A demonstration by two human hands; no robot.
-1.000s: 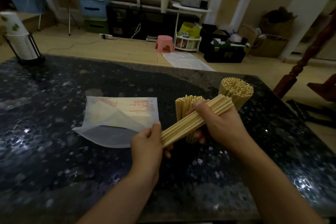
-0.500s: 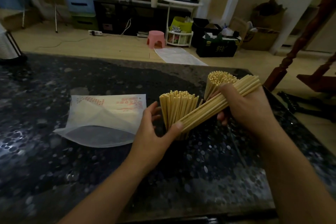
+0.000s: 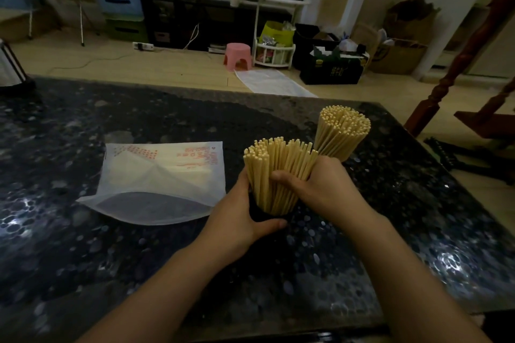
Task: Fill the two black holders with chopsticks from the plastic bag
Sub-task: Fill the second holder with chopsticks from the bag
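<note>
A person's two bare hands close around the near black holder [image 3: 267, 213], which stands upright on a dark speckled stone table [image 3: 111, 259] and is packed with pale wooden chopsticks [image 3: 278, 172] fanning out above its rim. The left hand [image 3: 237, 220] wraps the holder's lower body, thumb curled across its front and fingers hidden behind it. The right hand [image 3: 317, 186] grips the chopsticks from the right side, its thumb pressed across the front of the bundle.

Just beyond and to the right of the near holder stands a second bundle of chopsticks [image 3: 341, 131], also upright; its holder is hidden behind the right hand and cannot be made out. To the left of the near holder, apart from it, the white plastic bag [image 3: 161, 184] with red print lies flat on the table, its open mouth facing the person. Far left of the near holder, at the table's edge, part of a black wire stand [image 3: 14, 72] shows. Beyond the table, a pink stool [image 3: 238, 56] sits on the wooden floor.
</note>
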